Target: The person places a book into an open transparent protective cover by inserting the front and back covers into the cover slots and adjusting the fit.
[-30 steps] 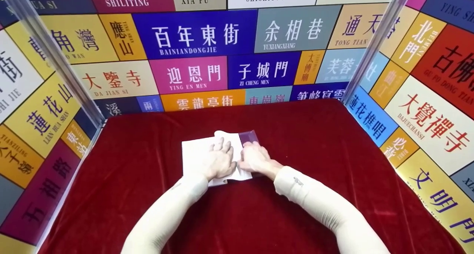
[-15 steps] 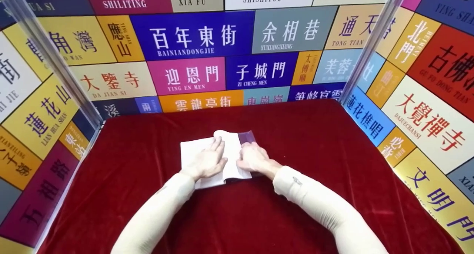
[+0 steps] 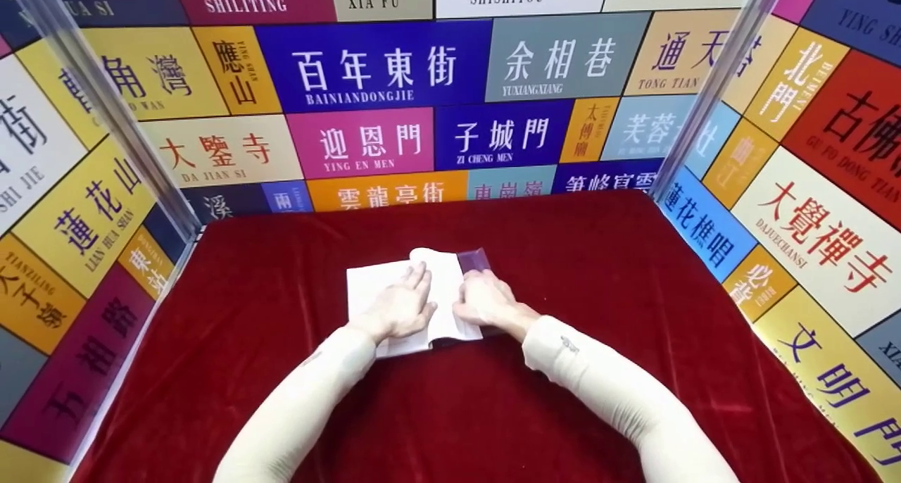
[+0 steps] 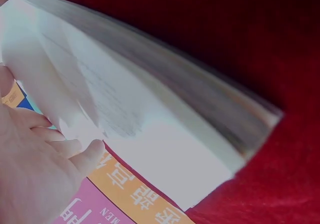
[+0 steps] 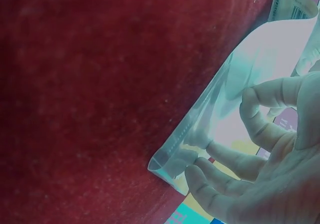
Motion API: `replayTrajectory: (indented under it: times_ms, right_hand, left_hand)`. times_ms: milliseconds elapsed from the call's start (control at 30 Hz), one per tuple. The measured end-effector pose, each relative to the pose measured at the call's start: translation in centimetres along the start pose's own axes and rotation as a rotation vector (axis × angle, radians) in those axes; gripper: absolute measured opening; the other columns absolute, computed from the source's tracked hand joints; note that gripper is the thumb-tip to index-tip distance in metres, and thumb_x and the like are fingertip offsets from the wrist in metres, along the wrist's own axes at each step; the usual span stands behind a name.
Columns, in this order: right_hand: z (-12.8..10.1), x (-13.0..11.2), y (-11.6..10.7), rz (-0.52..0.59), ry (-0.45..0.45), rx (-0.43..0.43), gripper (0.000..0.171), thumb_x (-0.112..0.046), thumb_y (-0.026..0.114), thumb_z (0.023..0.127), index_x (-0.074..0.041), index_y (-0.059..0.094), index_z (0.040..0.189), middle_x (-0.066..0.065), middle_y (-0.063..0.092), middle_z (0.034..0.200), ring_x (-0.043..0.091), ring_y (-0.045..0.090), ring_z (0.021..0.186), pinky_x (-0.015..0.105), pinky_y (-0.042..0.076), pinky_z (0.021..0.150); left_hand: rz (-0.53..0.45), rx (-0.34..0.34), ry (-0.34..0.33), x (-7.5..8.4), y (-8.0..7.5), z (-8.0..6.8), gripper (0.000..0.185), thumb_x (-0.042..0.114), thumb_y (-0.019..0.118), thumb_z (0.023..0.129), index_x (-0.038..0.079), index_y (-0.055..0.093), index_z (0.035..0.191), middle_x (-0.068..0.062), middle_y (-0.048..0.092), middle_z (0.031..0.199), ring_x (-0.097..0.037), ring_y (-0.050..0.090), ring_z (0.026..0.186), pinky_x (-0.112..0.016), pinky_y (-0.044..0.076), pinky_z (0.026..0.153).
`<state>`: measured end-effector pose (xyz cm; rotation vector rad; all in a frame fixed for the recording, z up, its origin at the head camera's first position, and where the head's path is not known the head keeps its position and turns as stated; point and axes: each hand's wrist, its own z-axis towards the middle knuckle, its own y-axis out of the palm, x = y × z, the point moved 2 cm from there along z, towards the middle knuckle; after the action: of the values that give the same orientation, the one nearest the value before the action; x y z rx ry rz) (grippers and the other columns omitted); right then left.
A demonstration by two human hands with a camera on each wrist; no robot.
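An open book with white pages lies on the red cloth in the head view. My left hand rests on its left page, fingers extended. At the right edge, my right hand bends its fingers over the book, and a clear plastic cover flap sticks out beyond it. In the right wrist view, thumb and index finger meet at the page edge, while the other fingers touch the clear flap. The left wrist view shows the book's thick page block beside the left hand; the palm's contact is hidden.
Dark red velvet cloth covers the table around the book. Panels with coloured street-name signs enclose the back and both sides, with clear corner posts between them. A barcode shows on the book's curled cover.
My left hand has slid left across the page, away from the middle of the book, and the right page shows more. The right hand has stayed at the right edge.
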<state>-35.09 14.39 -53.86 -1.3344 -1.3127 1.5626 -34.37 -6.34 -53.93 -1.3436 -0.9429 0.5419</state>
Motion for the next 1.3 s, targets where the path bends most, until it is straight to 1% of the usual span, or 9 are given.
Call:
replayTrajectory:
  times_ms: [333, 433, 567, 667, 833, 867, 967, 1133, 1300]
  right_hand:
    - [-0.2, 0.0, 0.0, -0.001, -0.006, 0.011, 0.024, -0.035, 0.070, 0.091, -0.013, 0.079, 0.090, 0.011, 0.072, 0.118, 0.034, 0.065, 0.113, 0.054, 0.062, 0.092]
    - [-0.2, -0.1, 0.1, -0.007, -0.010, 0.013, 0.025, -0.035, 0.070, 0.092, -0.012, 0.079, 0.091, 0.012, 0.071, 0.118, 0.035, 0.065, 0.113, 0.055, 0.063, 0.092]
    - [-0.2, -0.1, 0.1, -0.007, -0.009, 0.008, 0.026, -0.036, 0.070, 0.094, -0.012, 0.080, 0.092, 0.011, 0.070, 0.118, 0.035, 0.065, 0.114, 0.055, 0.063, 0.093]
    - [-0.2, -0.2, 0.1, -0.006, -0.008, 0.009, 0.026, -0.036, 0.071, 0.094, -0.012, 0.080, 0.092, 0.011, 0.069, 0.119, 0.034, 0.065, 0.114, 0.055, 0.063, 0.093]
    - [-0.1, -0.2, 0.4, -0.024, -0.023, 0.007, 0.027, -0.036, 0.071, 0.095, -0.011, 0.081, 0.092, 0.011, 0.069, 0.122, 0.035, 0.064, 0.118, 0.056, 0.063, 0.093]
    - [-0.1, -0.2, 0.5, -0.032, -0.029, 0.007, 0.027, -0.036, 0.071, 0.095, -0.012, 0.082, 0.091, 0.011, 0.069, 0.122, 0.036, 0.064, 0.118, 0.056, 0.063, 0.093]
    - [-0.1, -0.3, 0.5, -0.040, -0.039, 0.009, 0.027, -0.034, 0.070, 0.095, -0.011, 0.083, 0.094, 0.011, 0.070, 0.124, 0.036, 0.064, 0.119, 0.057, 0.063, 0.094]
    - [-0.1, -0.5, 0.3, -0.013, -0.039, 0.007, 0.026, -0.034, 0.070, 0.095, -0.011, 0.082, 0.092, 0.011, 0.069, 0.125, 0.035, 0.064, 0.117, 0.056, 0.062, 0.093]
    - [-0.3, -0.4, 0.1, -0.009, -0.050, 0.023, 0.026, -0.034, 0.069, 0.094, -0.012, 0.080, 0.084, 0.010, 0.069, 0.122, 0.035, 0.064, 0.113, 0.054, 0.061, 0.089]
  left_hand:
    - [0.078, -0.051, -0.046, 0.6, 0.3, 1.0, 0.076, 0.040, 0.040, 0.115, -0.006, 0.026, 0.175, -0.025, 0.019, 0.187, -0.048, 0.022, 0.175, -0.062, 0.037, 0.137]
    - [0.072, -0.043, -0.046, 0.2, 1.4, 1.8, 0.077, 0.042, 0.038, 0.114, -0.005, 0.027, 0.175, -0.025, 0.020, 0.187, -0.048, 0.022, 0.175, -0.066, 0.039, 0.134]
    - [0.087, -0.049, -0.058, 0.5, 1.7, 2.0, 0.077, 0.043, 0.037, 0.115, -0.004, 0.026, 0.175, -0.024, 0.020, 0.187, -0.047, 0.021, 0.175, -0.067, 0.039, 0.134]
    - [0.121, -0.069, -0.071, 1.4, 1.0, 1.7, 0.076, 0.042, 0.039, 0.116, -0.004, 0.026, 0.175, -0.023, 0.019, 0.188, -0.046, 0.020, 0.176, -0.064, 0.037, 0.136]
    - [0.155, -0.095, -0.089, 2.2, 1.5, 2.0, 0.076, 0.043, 0.039, 0.116, -0.002, 0.026, 0.176, -0.021, 0.020, 0.188, -0.043, 0.018, 0.177, -0.063, 0.033, 0.139]
    - [0.160, -0.078, -0.081, 1.8, 2.2, 2.3, 0.077, 0.047, 0.036, 0.117, -0.001, 0.025, 0.177, -0.019, 0.018, 0.189, -0.042, 0.015, 0.178, -0.064, 0.032, 0.139]
    - [0.141, -0.069, -0.080, 1.8, 2.1, 2.2, 0.077, 0.046, 0.036, 0.117, -0.002, 0.025, 0.176, -0.021, 0.018, 0.189, -0.043, 0.015, 0.178, -0.064, 0.031, 0.140]
    - [0.066, -0.054, -0.079, 1.0, 1.1, 1.6, 0.076, 0.038, 0.044, 0.115, -0.008, 0.027, 0.173, -0.029, 0.022, 0.186, -0.047, 0.022, 0.175, -0.062, 0.034, 0.139]
    - [0.006, -0.006, -0.058, -1.6, 3.3, 2.3, 0.083, 0.041, 0.050, 0.110, -0.012, 0.031, 0.170, -0.033, 0.027, 0.182, -0.054, 0.026, 0.171, -0.070, 0.040, 0.132]
